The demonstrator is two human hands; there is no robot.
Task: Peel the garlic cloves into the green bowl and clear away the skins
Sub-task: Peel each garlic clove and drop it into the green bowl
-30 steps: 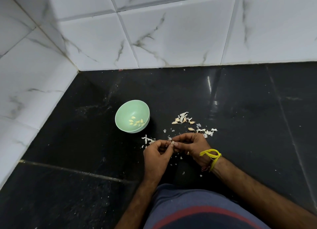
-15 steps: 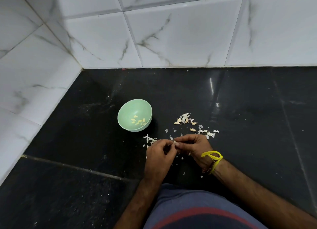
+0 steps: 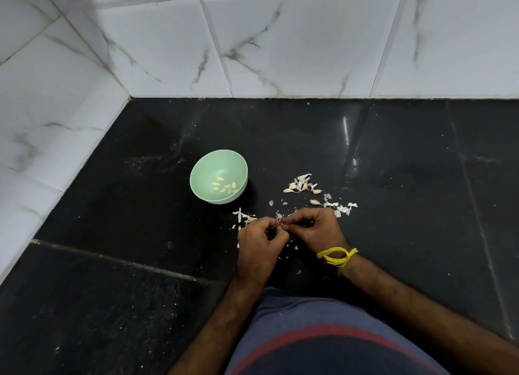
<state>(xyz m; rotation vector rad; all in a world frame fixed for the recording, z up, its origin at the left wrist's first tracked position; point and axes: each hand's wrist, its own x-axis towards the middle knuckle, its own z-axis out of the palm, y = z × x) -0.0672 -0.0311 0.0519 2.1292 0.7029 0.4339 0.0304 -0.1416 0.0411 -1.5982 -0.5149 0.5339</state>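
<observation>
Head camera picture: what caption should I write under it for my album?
Both hands, left hand and right hand, pinch a garlic clove beside a green bowl of peeled cloves, skins scattered on the dark floor.

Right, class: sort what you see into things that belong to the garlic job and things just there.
Job: green bowl, peeled cloves, unpeeled cloves, loose skins, left hand, right hand.
Just there: yellow wrist thread, marble wall tiles.

Both hands — left hand (image 3: 259, 248), right hand (image 3: 318, 230) — together, fingers curled, fingertips touching.
</observation>
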